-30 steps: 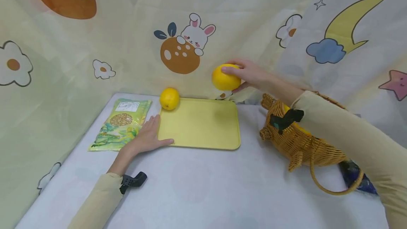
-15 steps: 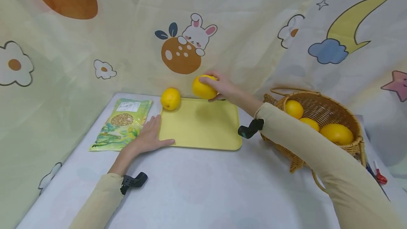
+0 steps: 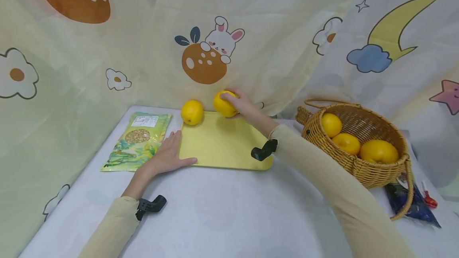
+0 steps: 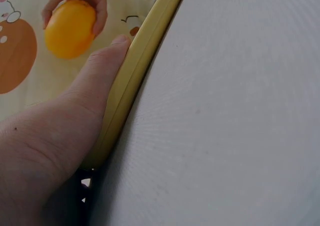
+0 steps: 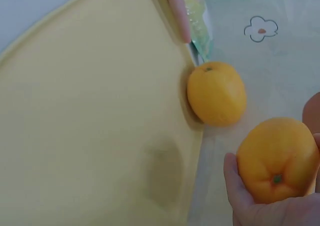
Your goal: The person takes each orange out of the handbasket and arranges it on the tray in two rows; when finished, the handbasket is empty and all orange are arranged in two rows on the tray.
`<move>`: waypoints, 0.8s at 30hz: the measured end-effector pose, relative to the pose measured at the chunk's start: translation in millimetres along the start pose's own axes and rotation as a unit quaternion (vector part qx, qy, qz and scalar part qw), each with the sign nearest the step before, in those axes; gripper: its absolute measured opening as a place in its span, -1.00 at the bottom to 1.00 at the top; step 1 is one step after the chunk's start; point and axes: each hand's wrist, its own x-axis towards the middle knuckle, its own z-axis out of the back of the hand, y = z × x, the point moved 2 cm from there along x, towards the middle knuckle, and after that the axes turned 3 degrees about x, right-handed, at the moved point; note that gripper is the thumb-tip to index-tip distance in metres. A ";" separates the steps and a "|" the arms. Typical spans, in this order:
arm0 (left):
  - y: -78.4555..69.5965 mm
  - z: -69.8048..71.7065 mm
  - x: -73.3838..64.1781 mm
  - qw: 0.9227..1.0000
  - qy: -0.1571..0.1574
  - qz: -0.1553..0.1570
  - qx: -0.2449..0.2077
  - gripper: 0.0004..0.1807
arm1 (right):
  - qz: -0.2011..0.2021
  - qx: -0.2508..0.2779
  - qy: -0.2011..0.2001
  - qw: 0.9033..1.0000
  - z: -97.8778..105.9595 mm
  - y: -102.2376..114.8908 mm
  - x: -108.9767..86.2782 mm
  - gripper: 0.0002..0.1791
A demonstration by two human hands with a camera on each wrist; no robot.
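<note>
My right hand (image 3: 245, 104) holds an orange (image 3: 223, 103) above the back part of the yellow tray (image 3: 222, 146). In the right wrist view, fingers and thumb reach round that orange (image 5: 275, 161), and its green stem spot faces the camera. Another orange (image 3: 191, 112) sits at the tray's back left corner, a small gap away from the held one. My left hand (image 3: 166, 156) lies with straight fingers along the tray's left edge. Its thumb extends along the front rim, as the left wrist view shows close up beside the tray's rim (image 4: 131, 61).
A wicker basket (image 3: 369, 175) with several oranges stands at the right. Left of the tray lies a green and yellow packet (image 3: 138, 142). A dark packet (image 3: 412, 206) and a small red item (image 3: 430, 201) lie beside the basket. A patterned cloth (image 3: 279, 31) hangs behind.
My right hand has carried the orange leftward and down, from near the basket to above the tray, beside the other orange. The basket has come back into view. My left hand has stayed put.
</note>
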 end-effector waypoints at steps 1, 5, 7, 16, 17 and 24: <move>-0.1 -0.2 -0.2 1.000 0.000 0.001 -0.001 0.46 | 0.000 0.002 -0.007 1.000 -2.3 -2.7 1.6 -0.47; -1.2 0.4 -1.0 1.000 0.004 0.000 -0.005 0.45 | 0.001 -0.003 -0.050 0.999 -11.7 -13.7 9.6 -0.43; -1.2 1.0 -1.2 1.000 0.004 -0.002 -0.007 0.45 | 0.002 -0.018 -0.067 0.998 -16.8 -19.0 14.4 -0.41; 0.6 0.3 -0.1 1.000 0.002 -0.002 -0.006 0.45 | -0.026 -0.079 -0.092 0.992 -35.1 -39.8 31.4 -0.28; 0.5 0.1 0.2 1.000 0.002 -0.002 -0.006 0.45 | -0.026 -0.081 -0.097 0.992 -36.1 -41.3 32.4 -0.29; 0.0 0.5 0.4 1.000 0.002 -0.001 -0.007 0.44 | -0.037 -0.073 -0.109 0.991 -41.7 -46.9 33.9 -0.30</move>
